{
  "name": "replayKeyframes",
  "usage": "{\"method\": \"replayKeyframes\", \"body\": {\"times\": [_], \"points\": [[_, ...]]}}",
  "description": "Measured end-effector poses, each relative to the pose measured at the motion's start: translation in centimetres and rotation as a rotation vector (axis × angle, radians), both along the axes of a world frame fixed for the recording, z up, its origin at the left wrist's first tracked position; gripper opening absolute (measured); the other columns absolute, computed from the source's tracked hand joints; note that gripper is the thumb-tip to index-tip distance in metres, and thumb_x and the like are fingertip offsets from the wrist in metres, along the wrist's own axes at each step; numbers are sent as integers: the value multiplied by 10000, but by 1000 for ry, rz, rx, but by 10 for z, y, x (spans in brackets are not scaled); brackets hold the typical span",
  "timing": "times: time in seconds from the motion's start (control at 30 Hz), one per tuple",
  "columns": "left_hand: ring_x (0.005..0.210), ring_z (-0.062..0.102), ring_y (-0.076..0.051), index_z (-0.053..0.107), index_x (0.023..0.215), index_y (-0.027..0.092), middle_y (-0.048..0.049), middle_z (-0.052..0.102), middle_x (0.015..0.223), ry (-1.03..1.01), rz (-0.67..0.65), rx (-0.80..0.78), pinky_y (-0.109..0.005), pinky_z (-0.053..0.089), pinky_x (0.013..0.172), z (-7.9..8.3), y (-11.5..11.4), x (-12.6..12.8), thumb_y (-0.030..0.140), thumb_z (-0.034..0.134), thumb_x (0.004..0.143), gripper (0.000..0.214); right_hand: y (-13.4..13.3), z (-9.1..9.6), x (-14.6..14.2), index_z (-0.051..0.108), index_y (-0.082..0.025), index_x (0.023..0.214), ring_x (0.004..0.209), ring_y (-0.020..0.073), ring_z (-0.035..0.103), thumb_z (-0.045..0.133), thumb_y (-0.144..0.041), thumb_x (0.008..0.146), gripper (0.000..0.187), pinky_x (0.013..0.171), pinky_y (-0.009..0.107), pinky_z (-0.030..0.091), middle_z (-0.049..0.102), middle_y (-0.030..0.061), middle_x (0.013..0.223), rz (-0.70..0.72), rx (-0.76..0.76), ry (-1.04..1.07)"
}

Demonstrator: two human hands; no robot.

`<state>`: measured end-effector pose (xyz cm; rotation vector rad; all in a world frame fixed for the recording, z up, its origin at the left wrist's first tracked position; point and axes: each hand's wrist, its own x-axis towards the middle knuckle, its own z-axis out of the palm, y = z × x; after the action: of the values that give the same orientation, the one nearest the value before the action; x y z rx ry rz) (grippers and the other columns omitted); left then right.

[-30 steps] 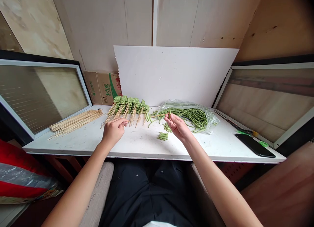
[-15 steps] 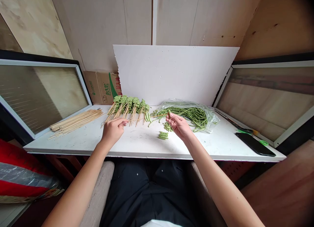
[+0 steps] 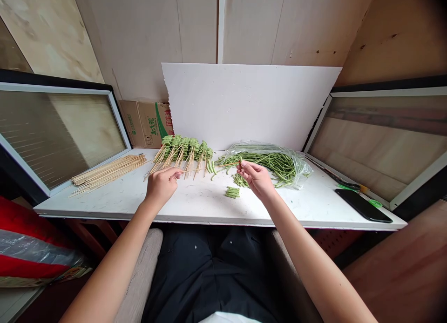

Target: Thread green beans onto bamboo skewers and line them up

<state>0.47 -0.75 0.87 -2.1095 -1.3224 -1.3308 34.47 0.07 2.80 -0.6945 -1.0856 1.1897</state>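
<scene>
Skewer (image 3: 226,164) is pinched in your left hand (image 3: 161,185). Your right hand (image 3: 257,178) grips a bean piece (image 3: 240,159) between thumb and fingers at the skewer's end.

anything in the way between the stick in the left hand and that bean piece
Nothing visible: the stick runs from the left hand up to the bean piece in the right hand. The loaded skewers lie behind, not between.

Green "北大", red "花生" on cardboard box (image 3: 142,124)
</scene>
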Motion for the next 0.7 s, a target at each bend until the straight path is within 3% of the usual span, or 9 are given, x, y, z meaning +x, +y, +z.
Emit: {"method": "replayKeyframes", "body": {"times": [0.47,0.7], "points": [[794,776,-201,803,875,220,-1,806,823,-6,-17,41,-258,546,721,-2,-2,4,-16,472,717,436,-5,-6,-8,836,-229,809,764,184,635,936,-498,705,306,636,317,493,724,51,808,-82,47,-31],[797,780,-196,794,871,219,2,801,819,11,-29,47,-254,547,726,-4,-1,4,-29,463,707,445,1,-14,-8,831,-240,825,753,179,636,939,-519,691,328,624,314,465,748,47,851,-134,50,-26]]}}
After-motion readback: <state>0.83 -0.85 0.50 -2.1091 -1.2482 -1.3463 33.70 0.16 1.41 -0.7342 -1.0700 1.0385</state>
